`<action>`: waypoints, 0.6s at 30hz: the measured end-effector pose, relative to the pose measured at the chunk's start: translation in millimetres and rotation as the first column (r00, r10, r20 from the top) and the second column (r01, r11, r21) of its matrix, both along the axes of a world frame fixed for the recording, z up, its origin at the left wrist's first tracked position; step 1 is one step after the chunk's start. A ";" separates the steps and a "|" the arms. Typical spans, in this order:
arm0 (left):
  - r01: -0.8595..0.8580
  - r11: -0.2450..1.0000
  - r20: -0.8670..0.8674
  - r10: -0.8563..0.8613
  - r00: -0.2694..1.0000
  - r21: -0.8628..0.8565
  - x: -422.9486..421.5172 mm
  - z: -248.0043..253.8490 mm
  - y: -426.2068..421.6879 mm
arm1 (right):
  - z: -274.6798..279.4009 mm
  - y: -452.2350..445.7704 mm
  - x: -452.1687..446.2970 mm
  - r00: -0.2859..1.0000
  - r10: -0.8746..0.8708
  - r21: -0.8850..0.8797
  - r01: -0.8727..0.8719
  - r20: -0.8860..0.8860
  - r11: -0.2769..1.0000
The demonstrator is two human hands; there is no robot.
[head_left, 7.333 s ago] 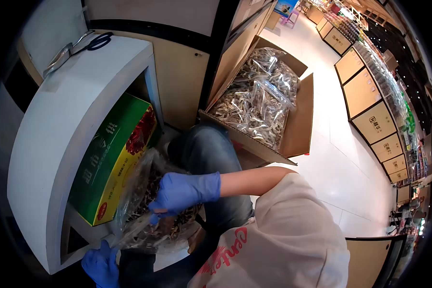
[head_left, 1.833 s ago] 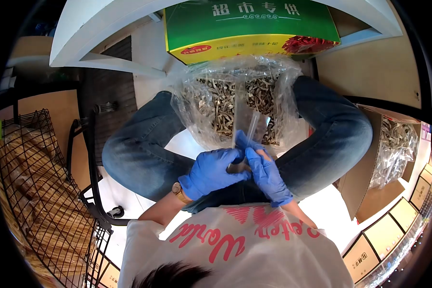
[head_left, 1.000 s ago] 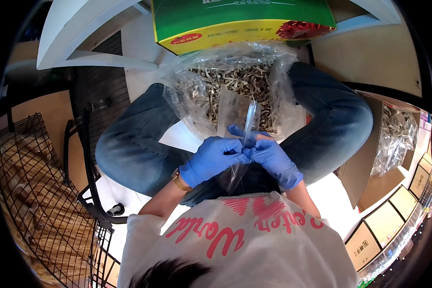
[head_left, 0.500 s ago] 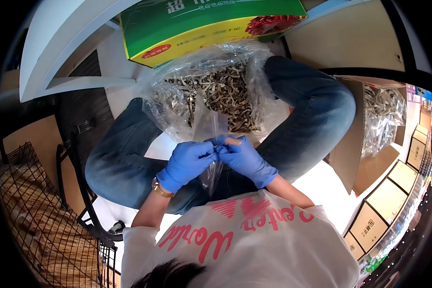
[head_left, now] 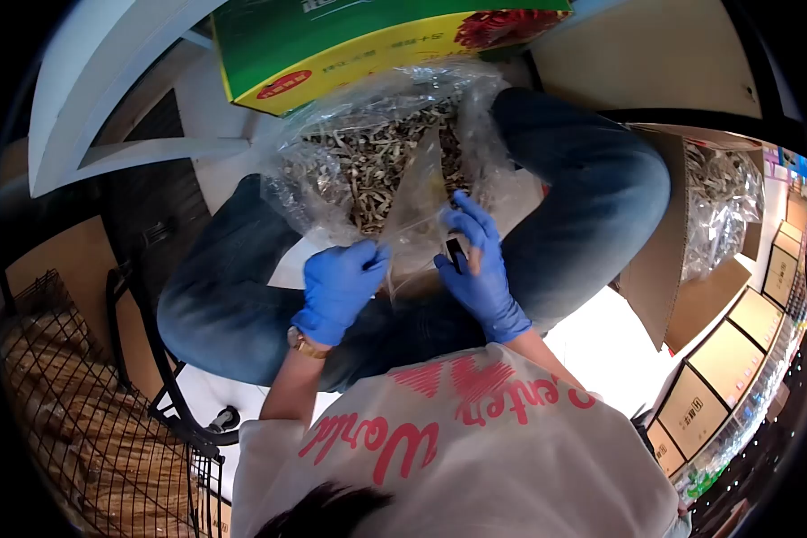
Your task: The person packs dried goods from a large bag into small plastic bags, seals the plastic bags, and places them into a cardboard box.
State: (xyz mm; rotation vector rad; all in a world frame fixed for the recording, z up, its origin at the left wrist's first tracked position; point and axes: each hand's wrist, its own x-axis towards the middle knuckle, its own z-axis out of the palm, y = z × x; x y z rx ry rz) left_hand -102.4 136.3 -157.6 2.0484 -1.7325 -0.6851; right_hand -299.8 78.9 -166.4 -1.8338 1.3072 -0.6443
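Observation:
A clear plastic bag [head_left: 414, 211] stands upright between my hands, its pointed top leaning right. My left hand [head_left: 339, 285], in a blue glove, pinches the bag's near left edge. My right hand [head_left: 484, 278], also gloved, is just right of the bag, thumb and fingers curled around a small black object with a white edge [head_left: 457, 255]. What that object is I cannot make out. A bare finger shows through this glove. Just beyond lies a large open clear bag [head_left: 309, 193] full of dried, shredded brown-grey strips [head_left: 368, 170], between my legs.
A green and yellow carton [head_left: 377, 58] stands behind the large bag. On the left is a black wire basket [head_left: 90, 403] with long brown bundles. An open cardboard box [head_left: 659, 233] with bagged strips sits at right, near a row of boxes [head_left: 690, 417].
My hands have come apart from the bag's gathered part, the left going left and the right going right. The bag's top now leans right, and the small black object shows in my right hand.

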 end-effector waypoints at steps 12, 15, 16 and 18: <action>-0.012 0.999 -0.106 0.008 0.994 -0.035 -50.5 0.2 -8.0 | 19.7 -8.4 -9.7 0.933 0.358 0.690 -0.238 -0.032 0.683; 0.104 0.989 -0.077 -0.112 0.991 -0.110 -62.2 4.8 -6.5 | 3.4 0.4 -5.5 0.772 -0.275 0.708 -0.298 0.573 0.640; 0.128 0.979 -0.069 -0.140 0.988 -0.159 -67.7 5.8 -7.5 | 2.1 0.4 -1.8 0.595 -0.485 0.764 -0.429 0.641 0.483; 0.204 0.956 0.015 -0.206 0.978 -0.212 -72.4 15.0 -12.1 | 2.1 0.8 8.0 0.394 -0.744 0.780 -0.566 0.539 0.265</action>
